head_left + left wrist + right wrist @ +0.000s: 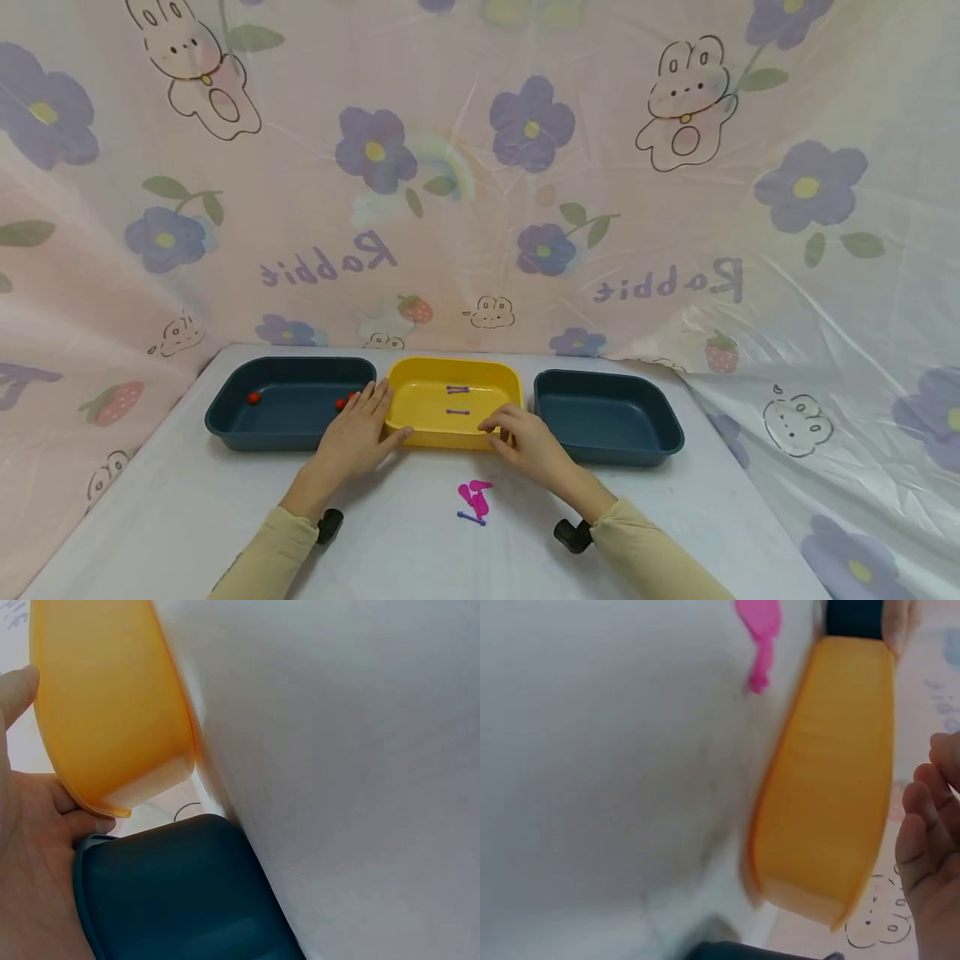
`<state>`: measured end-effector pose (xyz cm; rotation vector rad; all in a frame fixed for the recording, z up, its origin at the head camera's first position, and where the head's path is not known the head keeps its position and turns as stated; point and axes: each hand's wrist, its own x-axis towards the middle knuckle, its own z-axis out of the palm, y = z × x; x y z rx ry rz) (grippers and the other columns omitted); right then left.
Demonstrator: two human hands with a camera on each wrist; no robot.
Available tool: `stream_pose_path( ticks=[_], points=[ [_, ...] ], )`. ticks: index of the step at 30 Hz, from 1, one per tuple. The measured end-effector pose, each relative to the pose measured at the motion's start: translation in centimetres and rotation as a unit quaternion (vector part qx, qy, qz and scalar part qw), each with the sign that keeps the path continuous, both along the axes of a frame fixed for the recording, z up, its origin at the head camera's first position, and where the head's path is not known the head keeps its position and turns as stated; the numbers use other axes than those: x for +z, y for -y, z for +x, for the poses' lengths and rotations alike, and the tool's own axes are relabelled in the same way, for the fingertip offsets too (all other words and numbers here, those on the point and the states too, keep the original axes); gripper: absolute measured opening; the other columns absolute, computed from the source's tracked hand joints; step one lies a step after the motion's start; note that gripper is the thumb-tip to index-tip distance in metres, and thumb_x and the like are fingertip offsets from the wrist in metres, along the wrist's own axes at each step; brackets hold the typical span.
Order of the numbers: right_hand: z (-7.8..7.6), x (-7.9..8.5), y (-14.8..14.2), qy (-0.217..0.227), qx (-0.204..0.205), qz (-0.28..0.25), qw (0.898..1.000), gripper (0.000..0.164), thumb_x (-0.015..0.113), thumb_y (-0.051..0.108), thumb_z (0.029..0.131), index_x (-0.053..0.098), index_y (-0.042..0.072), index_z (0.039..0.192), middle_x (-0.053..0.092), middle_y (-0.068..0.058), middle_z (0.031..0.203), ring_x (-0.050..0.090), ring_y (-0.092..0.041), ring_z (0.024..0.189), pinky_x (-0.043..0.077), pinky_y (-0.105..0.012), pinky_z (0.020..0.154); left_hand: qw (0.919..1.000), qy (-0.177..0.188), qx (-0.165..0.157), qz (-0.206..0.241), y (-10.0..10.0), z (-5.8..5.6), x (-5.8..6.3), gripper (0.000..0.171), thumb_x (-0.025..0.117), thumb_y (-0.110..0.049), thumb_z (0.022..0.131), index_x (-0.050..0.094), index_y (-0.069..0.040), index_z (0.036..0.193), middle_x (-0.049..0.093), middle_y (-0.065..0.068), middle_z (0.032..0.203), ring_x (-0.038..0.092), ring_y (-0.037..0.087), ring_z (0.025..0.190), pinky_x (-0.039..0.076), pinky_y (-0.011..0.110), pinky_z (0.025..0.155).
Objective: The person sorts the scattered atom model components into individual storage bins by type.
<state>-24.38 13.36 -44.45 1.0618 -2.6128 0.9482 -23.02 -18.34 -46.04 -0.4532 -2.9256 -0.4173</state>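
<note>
My left hand (356,433) rests with straight fingers across the touching rims of the left dark blue tray (262,437) and the yellow tray (420,437). Over the yellow tray's front right edge hovers my right hand (528,442), its fingers loosely bent; nothing shows between them. In the right wrist view the fingers (922,825) stand apart from the yellow wall. Small purple bone-shaped pieces (457,412) lie inside the yellow tray. On the cloth in front are several pink paddle-shaped pieces (481,505) and one purple bone-shaped piece (471,518).
Small red balls (254,398) sit in the left blue tray, some partly hidden behind my left hand. Another dark blue tray (607,454) stands to the right of the yellow one. A patterned curtain (465,208) hangs behind the white-covered table (405,550).
</note>
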Motion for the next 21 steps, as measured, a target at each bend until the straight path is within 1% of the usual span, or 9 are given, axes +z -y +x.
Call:
stream_pose_path(
  ticks=[5,12,21],
  points=[
    [1.2,-0.6,-0.5,0.022,0.019,0.013,0.999,0.015,0.078,0.01,0.094,0.076,0.009,0.109,0.066,0.005,0.101,0.058,-0.013,0.081,0.055,-0.02,0.07,1.0,-0.006,0.002,0.0,0.0,-0.1,-0.1,0.089,0.058,-0.057,0.102,0.031,0.006,0.16,0.025,0.022,0.169,0.023,0.042,0.156,0.02,0.056,0.127],
    [2.9,-1.6,-1.0,0.066,0.05,0.061,0.995,0.012,0.077,0.013,0.096,0.076,0.012,0.107,0.065,0.007,0.099,0.056,-0.005,0.079,0.053,-0.016,0.068,1.0,-0.005,0.003,0.0,0.0,-0.1,-0.2,0.089,0.06,-0.056,0.102,0.032,0.005,0.16,0.025,0.022,0.169,0.023,0.042,0.156,0.02,0.057,0.127],
    [4.6,-2.9,-1.2,0.065,0.1,0.107,0.987,0.008,0.077,0.012,0.095,0.077,0.015,0.103,0.063,0.009,0.095,0.053,0.002,0.077,0.05,-0.012,0.07,1.0,-0.001,0.002,-0.002,0.0,-0.1,-0.3,0.089,0.057,-0.057,0.102,0.032,0.006,0.16,0.025,0.022,0.169,0.022,0.042,0.156,0.019,0.056,0.127]
  ],
)
